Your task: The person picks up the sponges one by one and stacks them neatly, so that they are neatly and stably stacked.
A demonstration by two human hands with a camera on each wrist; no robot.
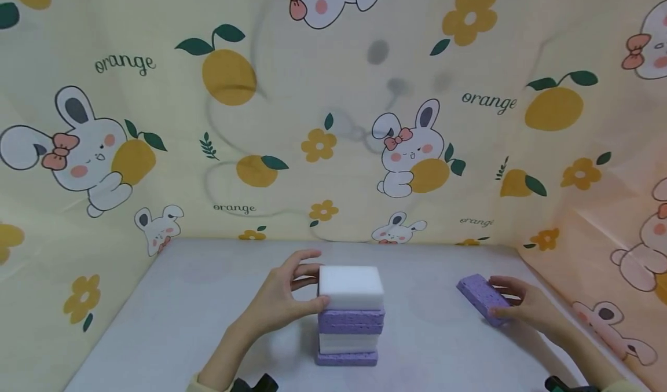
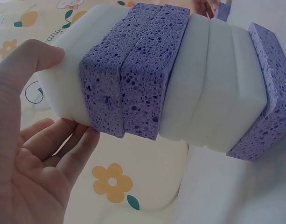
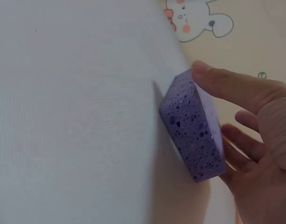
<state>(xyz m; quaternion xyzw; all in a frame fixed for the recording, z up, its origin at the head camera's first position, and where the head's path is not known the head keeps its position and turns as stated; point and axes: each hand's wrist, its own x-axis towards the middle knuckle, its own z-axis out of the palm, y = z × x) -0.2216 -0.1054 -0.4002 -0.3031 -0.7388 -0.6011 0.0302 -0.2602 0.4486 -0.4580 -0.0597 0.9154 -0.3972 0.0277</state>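
A stack of sponge blocks stands on the table. A purple sponge point(image 1: 347, 359) forms its base, with white sponges point(image 1: 348, 343) above it, then two purple sponges point(image 1: 351, 321) and a white top layer point(image 1: 351, 288). My left hand point(image 1: 283, 296) holds that white top layer, thumb on one face and fingers on the opposite one, as the left wrist view shows. At the right, my right hand point(image 1: 534, 306) grips a single purple sponge point(image 1: 482, 299) between thumb and fingers. This sponge point(image 3: 194, 133) is tilted; whether it touches the table cannot be told.
The white table point(image 1: 417, 340) runs back to a printed cloth point(image 1: 344, 178) with rabbits and oranges, which hangs behind and along both sides. On the right, the cloth point(image 1: 589, 253) slopes close past my right hand. A gap of bare tabletop separates the stack from the single sponge.
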